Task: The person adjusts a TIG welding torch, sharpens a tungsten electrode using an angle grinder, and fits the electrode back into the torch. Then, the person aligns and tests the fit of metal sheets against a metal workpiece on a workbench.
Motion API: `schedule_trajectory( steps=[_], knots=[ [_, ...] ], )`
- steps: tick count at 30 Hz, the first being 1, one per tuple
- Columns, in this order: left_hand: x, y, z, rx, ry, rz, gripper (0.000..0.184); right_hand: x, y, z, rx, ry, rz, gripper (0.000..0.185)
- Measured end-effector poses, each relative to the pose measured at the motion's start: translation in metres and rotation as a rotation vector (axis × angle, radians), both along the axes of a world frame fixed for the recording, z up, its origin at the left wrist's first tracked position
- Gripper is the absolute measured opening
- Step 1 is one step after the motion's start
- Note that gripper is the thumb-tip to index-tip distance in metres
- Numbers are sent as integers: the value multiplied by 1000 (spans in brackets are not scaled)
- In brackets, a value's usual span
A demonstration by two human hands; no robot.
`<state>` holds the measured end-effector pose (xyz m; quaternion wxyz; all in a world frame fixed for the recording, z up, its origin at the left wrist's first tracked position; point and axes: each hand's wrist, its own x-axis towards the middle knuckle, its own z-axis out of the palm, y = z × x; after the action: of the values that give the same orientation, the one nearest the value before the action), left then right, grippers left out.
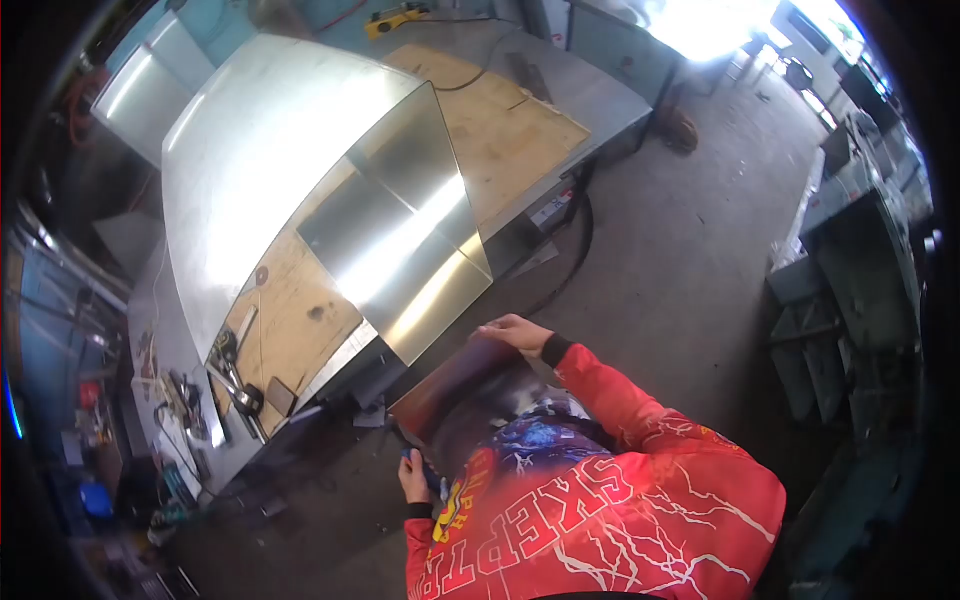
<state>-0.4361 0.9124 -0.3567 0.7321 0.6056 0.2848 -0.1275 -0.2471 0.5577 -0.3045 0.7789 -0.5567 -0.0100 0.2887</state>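
My right hand (pixel 515 335) is closed on the far edge of a shiny metal sheet (pixel 450 390), which hangs in front of my body and mirrors dark and reddish tones. Lower and to the left, my left hand (pixel 413 478) is closed around a blue-handled tool (pixel 432 474). The tool lies close to the sheet's left edge; its kind and any contact with the sheet are unclear. Just beyond my hands, a large polished metal sheet (pixel 400 240) overhangs the near side of the bench. A wide curved metal panel (pixel 270 140) lies behind it.
The workbench (pixel 620 105) carries a wooden board (pixel 520 130). Several hand tools (pixel 235 380) lie at its left end, and a yellow tool (pixel 395 20) sits at the back. Grey metal bins (pixel 850 270) stand at the right. Concrete floor (pixel 690 250) lies between them and the bench.
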Motion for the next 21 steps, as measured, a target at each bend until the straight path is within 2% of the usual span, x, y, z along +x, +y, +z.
schedule_trajectory(
  steps=[4, 6, 7, 9, 10, 11, 12, 13, 15, 17, 18, 19, 20, 21],
  knots=[
    [-13, 13, -30, -37, 3, -178, 25, -80, -48, 20, -68, 103, -246, 37],
    [-10, 8, -45, 195, -60, -400, 24, -119, -78, 28, -4, 130, -551, 38],
    [-5, -3, -42, 185, -68, -420, 24, -136, -94, 30, -11, 124, -572, 38],
    [18, -32, -22, 298, -150, -625, 26, -158, -120, 30, 98, 101, -897, 41],
    [29, -49, -17, 331, -170, -663, 29, -164, -132, 30, 104, 69, -925, 41],
    [40, -65, -20, 359, -238, -694, 31, -172, -144, 28, 129, 77, -1095, 43],
    [53, -81, -22, 330, -191, -722, 32, -179, -159, 26, 156, 82, -1264, 44],
    [65, -100, -14, 304, -138, -750, 32, -185, -174, 21, 5, 14, -1286, 46],
    [91, -134, -17, 276, -125, -786, 30, -188, -219, -20, 376, 12, -1398, 45],
    [114, -167, -23, 260, -88, -788, 29, -179, -256, -24, 556, 6, -1414, 46],
    [127, -186, -30, 279, -43, -778, 26, -168, -277, -29, 611, -30, -1313, 47],
    [127, -188, -40, 310, 36, -761, 24, -157, -293, -31, 569, -64, -1265, 47],
    [128, -192, -54, 294, 41, -736, 24, -133, -305, -7, 524, -78, -1202, 48],
    [128, -198, -71, 278, 60, -693, 24, -107, -314, 15, 534, 2, -1247, 49]
  ],
)
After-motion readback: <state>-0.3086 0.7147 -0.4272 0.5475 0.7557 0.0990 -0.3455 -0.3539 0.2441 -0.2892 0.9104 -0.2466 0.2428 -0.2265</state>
